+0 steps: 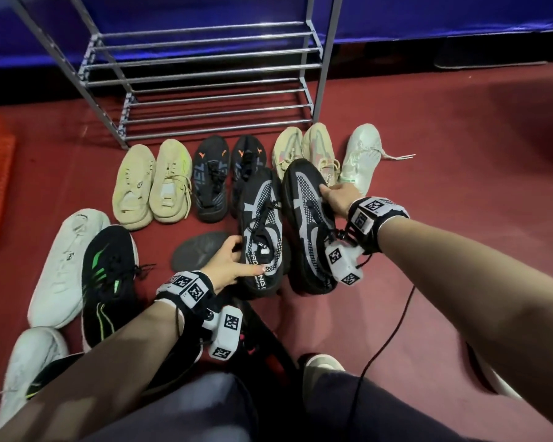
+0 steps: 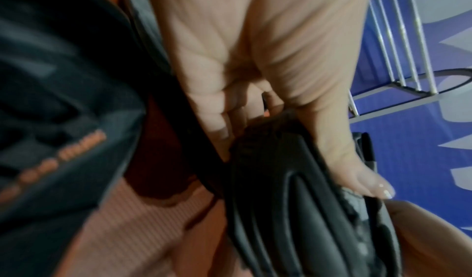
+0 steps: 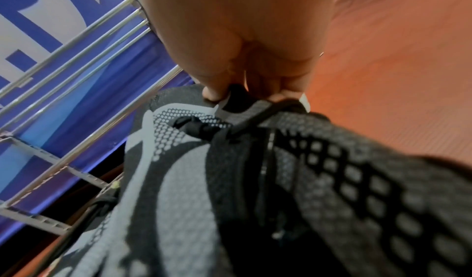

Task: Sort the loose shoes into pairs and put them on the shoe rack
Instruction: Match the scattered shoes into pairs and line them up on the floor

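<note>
Two matching black-and-grey mesh shoes are held side by side above the red floor. My left hand (image 1: 233, 261) grips the left shoe (image 1: 262, 224) by its heel and side; the left wrist view shows my fingers (image 2: 222, 117) curled under its black sole (image 2: 293, 200). My right hand (image 1: 337, 194) grips the right shoe (image 1: 310, 218) at its outer side, and the right wrist view shows this hand (image 3: 245, 87) pinching that shoe (image 3: 178, 180). The metal shoe rack (image 1: 205, 81) stands behind, its bars bare.
On the floor before the rack lie a beige pair (image 1: 152, 183), a dark pair (image 1: 213, 177), a cream-and-pink pair (image 1: 304, 148) and a white shoe (image 1: 363, 154). At left lie a white shoe (image 1: 64, 266) and a black-and-green shoe (image 1: 107, 275). A grey insole (image 1: 198, 247) lies near my left hand.
</note>
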`<state>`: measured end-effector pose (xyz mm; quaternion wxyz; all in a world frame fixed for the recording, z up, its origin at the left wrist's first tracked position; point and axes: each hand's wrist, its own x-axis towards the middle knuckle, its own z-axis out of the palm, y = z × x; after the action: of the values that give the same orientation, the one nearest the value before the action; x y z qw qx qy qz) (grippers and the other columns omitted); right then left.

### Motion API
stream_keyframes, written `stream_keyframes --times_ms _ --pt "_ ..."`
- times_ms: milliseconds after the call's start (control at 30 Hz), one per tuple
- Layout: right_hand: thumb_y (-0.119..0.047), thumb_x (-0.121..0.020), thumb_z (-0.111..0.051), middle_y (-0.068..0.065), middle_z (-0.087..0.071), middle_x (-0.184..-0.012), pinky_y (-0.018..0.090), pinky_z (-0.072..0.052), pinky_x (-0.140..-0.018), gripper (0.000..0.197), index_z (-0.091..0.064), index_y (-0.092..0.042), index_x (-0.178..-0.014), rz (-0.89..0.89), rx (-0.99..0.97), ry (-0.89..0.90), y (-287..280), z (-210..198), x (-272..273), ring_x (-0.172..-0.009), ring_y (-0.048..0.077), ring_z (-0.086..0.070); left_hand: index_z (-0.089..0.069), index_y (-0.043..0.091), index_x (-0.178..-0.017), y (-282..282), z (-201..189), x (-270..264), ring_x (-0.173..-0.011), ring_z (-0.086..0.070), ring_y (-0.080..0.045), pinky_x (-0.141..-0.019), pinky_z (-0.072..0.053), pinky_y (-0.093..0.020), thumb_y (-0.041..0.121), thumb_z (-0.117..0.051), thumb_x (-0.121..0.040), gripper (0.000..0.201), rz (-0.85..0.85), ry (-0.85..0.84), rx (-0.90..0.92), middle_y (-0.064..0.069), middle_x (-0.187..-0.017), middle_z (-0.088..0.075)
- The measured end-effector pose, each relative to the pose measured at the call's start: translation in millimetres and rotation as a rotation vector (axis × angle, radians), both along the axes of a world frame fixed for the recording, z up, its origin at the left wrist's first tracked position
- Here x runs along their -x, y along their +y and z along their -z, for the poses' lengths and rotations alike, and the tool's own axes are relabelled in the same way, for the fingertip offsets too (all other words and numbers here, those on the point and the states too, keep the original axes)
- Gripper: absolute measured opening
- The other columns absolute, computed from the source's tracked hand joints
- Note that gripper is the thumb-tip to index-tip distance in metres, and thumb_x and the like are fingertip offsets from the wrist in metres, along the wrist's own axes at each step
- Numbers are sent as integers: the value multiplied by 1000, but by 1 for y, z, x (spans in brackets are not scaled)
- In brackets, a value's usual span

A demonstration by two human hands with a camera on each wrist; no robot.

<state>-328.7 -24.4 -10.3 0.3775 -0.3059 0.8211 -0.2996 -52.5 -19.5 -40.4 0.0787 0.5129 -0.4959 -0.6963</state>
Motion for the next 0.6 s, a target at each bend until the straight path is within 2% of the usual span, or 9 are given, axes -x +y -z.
stream_keyframes --times_ms 67,133,167,233,300,367,433,500,600 --pt "-36 -94 -52 14 -66 -92 32 -48 -82 44 -67 5 -101 -3 -50 74 6 -2 9 -98 34 -65 -38 25 -127 6 -3 12 -104 -61 -13 -96 -39 -42 9 -81 -70 73 1 29 -27 5 -109 -69" --pt "-34 -95 -52 16 -65 -98 30 -42 -78 41 -67 4 -104 20 -96 132 18 -5 24 -101 33 -63 -39 19 -127 15 -4 30 -100 -61 -12 -96 -42 -41 4 -77 -74 67 -11 80 -69 4 -105 -68" --pt "-34 -95 -51 18 -65 -98 31 -41 -76 42 -66 5 -104 31 -121 153 24 -6 34 -101 35 -63 -40 16 -128 21 -3 40 -97 -63 -12 -94 -46 -39 3 -77 -74 66 -10 108 -88 3 -103 -68" --pt "-35 -95 -51 18 -63 -93 30 -39 -73 45 -65 7 -105 57 -171 155 35 -2 51 -99 36 -64 -40 12 -128 32 0 58 -92 -65 -12 -80 -54 -30 -1 -72 -79 60 11 148 -117 -1 -103 -68" --pt "-38 -95 -51 18 -64 -90 30 -40 -72 48 -65 8 -105 87 -225 144 46 3 68 -91 35 -64 -40 11 -128 41 3 75 -93 -67 -13 -76 -56 -28 -6 -68 -81 58 32 177 -174 -5 -105 -69" --pt "-39 -94 -51 19 -66 -92 31 -41 -73 50 -65 8 -105 91 -271 144 56 8 80 -84 32 -62 -39 13 -127 48 9 88 -94 -67 -14 -79 -56 -31 -10 -64 -81 57 44 188 -241 -7 -106 -69" --pt "-40 -95 -51 21 -68 -102 32 -43 -75 50 -65 7 -106 81 -312 160 65 16 88 -91 35 -64 -38 16 -128 52 18 96 -100 -65 -16 -89 -52 -39 -14 -61 -81 60 73 172 -290 -5 -107 -67" --pt "-41 -94 -51 22 -68 -106 35 -46 -81 51 -66 6 -106 74 -344 173 70 25 91 -98 36 -65 -36 17 -131 54 28 100 -112 -59 -20 -102 -44 -48 -17 -60 -80 65 99 128 -319 -4 -113 -64" --pt "-42 -93 -52 22 -69 -106 35 -48 -83 51 -66 5 -106 57 -398 171 71 38 87 -98 36 -66 -33 18 -131 59 38 101 -122 -53 -23 -103 -42 -49 -19 -58 -81 66 109 88 -366 -3 -120 -60"
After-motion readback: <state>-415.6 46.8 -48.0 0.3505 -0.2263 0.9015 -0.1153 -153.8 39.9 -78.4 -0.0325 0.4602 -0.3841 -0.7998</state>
